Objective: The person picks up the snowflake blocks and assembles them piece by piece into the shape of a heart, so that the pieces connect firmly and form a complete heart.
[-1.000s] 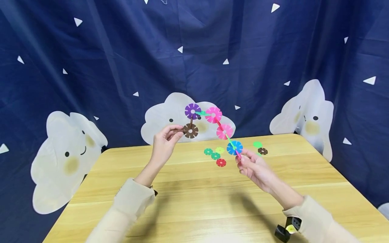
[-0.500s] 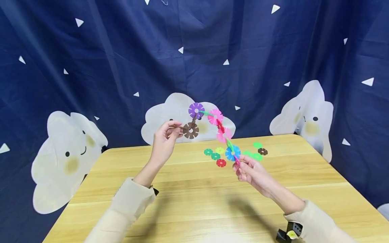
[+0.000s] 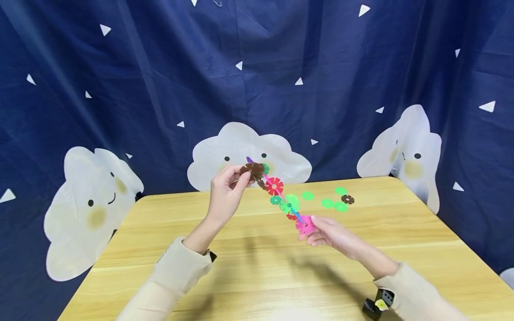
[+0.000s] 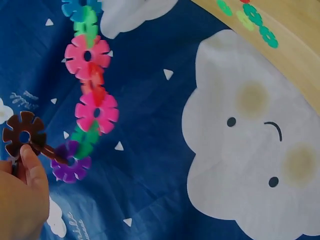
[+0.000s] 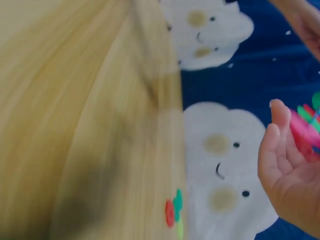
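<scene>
A chain of slotted plastic snowflake discs is stretched in the air between my two hands. My left hand [image 3: 225,191] pinches the brown disc [image 3: 253,168] at its upper end. In the left wrist view, a purple disc [image 4: 72,167] joins on beyond the brown ones, then teal, a pink disc [image 4: 97,114], red, another pink, green and a blue disc [image 4: 75,9]. Lower and to the right, my right hand [image 3: 337,236] holds the pink disc [image 3: 306,226] at the other end between thumb and fingers. From the head, most links appear edge-on and overlap.
Loose discs lie on the wooden table [image 3: 257,276] behind the chain: several green ones [image 3: 327,203], a brown one [image 3: 347,199], and a teal one [image 3: 275,200]. A dark blue curtain [image 3: 257,89] with clouds hangs past the table's far edge.
The chain has turned from an arch into a straighter slanting line. My right hand has dropped slightly; my left hand has shifted a little right, its brown disc tilting flatter.
</scene>
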### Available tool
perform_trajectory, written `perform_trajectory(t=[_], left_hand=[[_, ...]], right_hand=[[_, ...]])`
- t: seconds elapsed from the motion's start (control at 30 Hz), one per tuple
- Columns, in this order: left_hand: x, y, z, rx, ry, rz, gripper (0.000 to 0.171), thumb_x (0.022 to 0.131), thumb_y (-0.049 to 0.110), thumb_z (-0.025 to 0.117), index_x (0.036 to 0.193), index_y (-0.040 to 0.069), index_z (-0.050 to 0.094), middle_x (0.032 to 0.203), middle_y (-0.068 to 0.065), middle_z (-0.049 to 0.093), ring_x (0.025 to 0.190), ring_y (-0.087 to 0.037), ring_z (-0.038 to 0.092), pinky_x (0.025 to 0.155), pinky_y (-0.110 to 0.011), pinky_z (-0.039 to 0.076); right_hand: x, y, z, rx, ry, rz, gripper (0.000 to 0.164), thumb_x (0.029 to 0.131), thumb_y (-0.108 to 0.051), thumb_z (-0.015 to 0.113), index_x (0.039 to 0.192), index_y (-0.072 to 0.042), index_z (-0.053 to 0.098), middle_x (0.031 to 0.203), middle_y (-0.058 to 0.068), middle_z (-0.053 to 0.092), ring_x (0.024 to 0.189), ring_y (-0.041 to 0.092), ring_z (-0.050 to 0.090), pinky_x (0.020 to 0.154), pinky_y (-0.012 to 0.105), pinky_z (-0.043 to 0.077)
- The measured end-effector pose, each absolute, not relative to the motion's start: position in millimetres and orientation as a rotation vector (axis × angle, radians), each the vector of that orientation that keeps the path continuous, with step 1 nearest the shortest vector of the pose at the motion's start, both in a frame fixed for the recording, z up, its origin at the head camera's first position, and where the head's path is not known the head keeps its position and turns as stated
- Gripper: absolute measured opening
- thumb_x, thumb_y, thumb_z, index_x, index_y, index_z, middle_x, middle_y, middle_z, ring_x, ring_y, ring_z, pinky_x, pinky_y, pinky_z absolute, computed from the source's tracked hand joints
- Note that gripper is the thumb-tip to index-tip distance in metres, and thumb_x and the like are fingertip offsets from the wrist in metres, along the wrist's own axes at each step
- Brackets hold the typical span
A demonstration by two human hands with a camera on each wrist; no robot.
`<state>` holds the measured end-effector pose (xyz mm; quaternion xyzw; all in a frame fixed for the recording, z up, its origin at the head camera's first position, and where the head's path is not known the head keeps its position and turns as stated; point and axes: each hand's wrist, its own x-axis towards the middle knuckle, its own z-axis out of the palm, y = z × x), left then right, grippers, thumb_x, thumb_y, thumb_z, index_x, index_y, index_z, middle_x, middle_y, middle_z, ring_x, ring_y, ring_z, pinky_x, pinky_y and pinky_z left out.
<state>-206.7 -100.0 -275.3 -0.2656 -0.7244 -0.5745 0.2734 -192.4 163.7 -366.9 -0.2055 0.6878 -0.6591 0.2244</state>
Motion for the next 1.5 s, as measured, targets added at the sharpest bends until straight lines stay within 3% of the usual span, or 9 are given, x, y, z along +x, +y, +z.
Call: perform_trajectory(t=[0.1,0.27,0.47,0.63,0.87,1.0,1.2,1.33,1.5], left_hand=[[-207,-96,-276,-0.695,-1.947,-1.507,0.009,0.086,-0.002,0.058,0.089,-0.008,0.064,0.083,-0.016,0.06,0.07,-0.02,0.066,0.062,-0.021,0.052],[-208,-90,-282,-0.688,-2.047,-1.403,0.006,0.081,-0.001,0.062,0.077,-0.005,0.063,0.074,-0.013,0.063,0.061,-0.018,0.062,0.057,-0.02,0.05],[-203,-75,-290,-0.776,-2.21,-1.291,0.009,0.08,0.002,0.064,0.071,0.0,0.062,0.07,-0.009,0.065,0.058,-0.016,0.062,0.054,-0.02,0.049],[-197,-65,-289,-0.833,-2.285,-1.313,0.006,0.081,0.007,0.067,0.08,0.001,0.066,0.076,-0.009,0.067,0.06,-0.015,0.063,0.054,-0.019,0.049],[-193,-68,-279,-0.859,-2.298,-1.365,0.013,0.087,0.013,0.061,0.089,0.002,0.068,0.077,-0.007,0.068,0.064,-0.015,0.064,0.056,-0.021,0.05],[-195,-75,-272,-0.819,-2.23,-1.371,0.014,0.089,0.011,0.057,0.091,0.001,0.068,0.083,-0.009,0.068,0.075,-0.019,0.065,0.065,-0.025,0.053],[-198,-80,-271,-0.834,-2.446,-1.347,0.029,0.092,0.021,0.054,0.115,0.006,0.062,0.105,-0.009,0.066,0.092,-0.019,0.064,0.077,-0.03,0.052],[-199,-77,-274,-0.881,-2.636,-1.247,0.04,0.087,0.029,0.061,0.121,0.01,0.058,0.107,-0.007,0.066,0.091,-0.017,0.064,0.075,-0.028,0.052],[-201,-73,-277,-0.995,-2.691,-1.217,0.047,0.081,0.024,0.069,0.122,0.005,0.057,0.106,-0.009,0.066,0.084,-0.017,0.067,0.068,-0.021,0.052]], right_hand=[[-197,162,-361,-0.573,2.19,-1.688,0.042,0.098,-0.026,0.039,0.114,0.011,0.051,0.091,0.007,0.065,0.08,0.011,0.059,0.074,0.025,0.05],[-199,143,-337,-0.721,2.57,-1.551,0.028,0.092,-0.017,0.053,0.11,0.005,0.055,0.099,0.013,0.064,0.089,0.019,0.059,0.076,0.029,0.049],[-191,109,-318,-0.953,2.688,-1.458,0.023,0.087,-0.017,0.061,0.103,-0.003,0.054,0.092,0.006,0.062,0.08,0.016,0.059,0.067,0.029,0.049],[-188,103,-322,-0.911,2.793,-1.513,0.01,0.088,-0.008,0.059,0.096,-0.002,0.058,0.087,0.006,0.064,0.071,0.012,0.055,0.06,0.024,0.047],[-192,110,-327,-0.752,2.625,-1.826,0.012,0.091,-0.002,0.051,0.093,0.007,0.057,0.082,0.018,0.066,0.07,0.025,0.061,0.064,0.024,0.051],[-192,114,-327,-0.685,2.533,-1.859,0.012,0.091,-0.001,0.05,0.093,0.01,0.055,0.082,0.021,0.065,0.07,0.015,0.062,0.068,0.027,0.052],[-189,115,-333,-0.638,2.484,-1.874,0.013,0.091,-0.001,0.049,0.094,0.011,0.055,0.083,0.023,0.066,0.065,0.004,0.058,0.063,0.024,0.049],[-185,112,-336,-0.658,2.495,-1.885,0.012,0.091,-0.002,0.051,0.093,0.009,0.056,0.082,0.022,0.066,0.065,0.005,0.058,0.064,0.025,0.049],[-182,107,-337,-0.701,2.51,-1.887,0.011,0.09,-0.002,0.053,0.093,0.007,0.057,0.082,0.02,0.067,0.065,0.011,0.06,0.064,0.025,0.048]])
